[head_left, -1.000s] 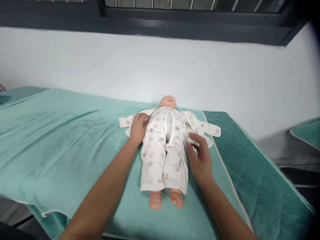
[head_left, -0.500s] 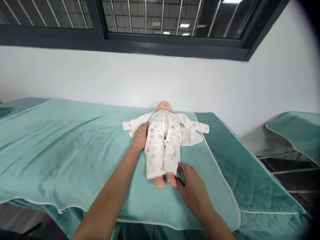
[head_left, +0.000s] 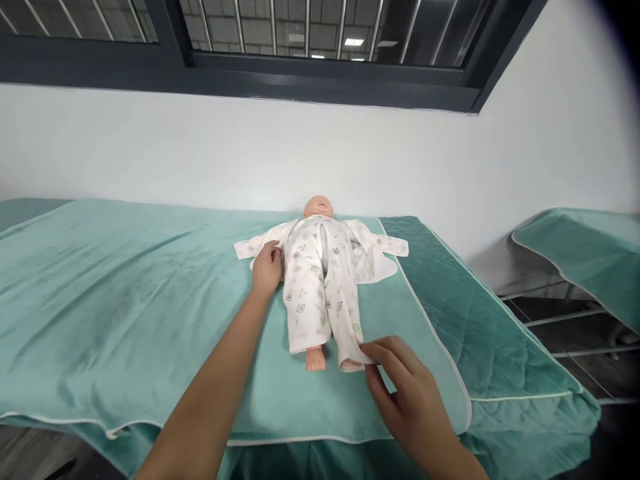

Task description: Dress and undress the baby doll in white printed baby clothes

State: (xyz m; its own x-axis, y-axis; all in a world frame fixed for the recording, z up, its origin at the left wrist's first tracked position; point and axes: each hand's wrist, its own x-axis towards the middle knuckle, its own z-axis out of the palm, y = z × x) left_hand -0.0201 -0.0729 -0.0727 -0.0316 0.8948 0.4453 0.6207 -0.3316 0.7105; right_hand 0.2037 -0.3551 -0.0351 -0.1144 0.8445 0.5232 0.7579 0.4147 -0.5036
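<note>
A baby doll [head_left: 319, 206] lies on its back, head toward the wall. It has a white printed shirt [head_left: 387, 247] spread out at both sides and white printed trousers [head_left: 306, 287] with a slit at the crotch. My right hand [head_left: 407, 387] pinches the cuff of the trouser leg on the right between thumb and fingers, pulling it outward past the foot, which is hidden inside. The doll's other foot [head_left: 315, 359] sticks out bare. Beside the doll's hip on the left, my left hand [head_left: 267, 268] has its fingers curled together; whatever they grip is hidden.
Under the doll is a light green blanket [head_left: 150, 320] with white piping, over a darker quilted cover [head_left: 480, 320]. A white wall [head_left: 200, 147] and a dark window frame [head_left: 320, 87] stand behind. On the right is another green-covered bed [head_left: 585, 247] with metal bars.
My right hand has drawn the trouser cuff down and outward, covering the foot on the right. My left hand's fingers have gone from lying flat to curled. The view has shifted slightly.
</note>
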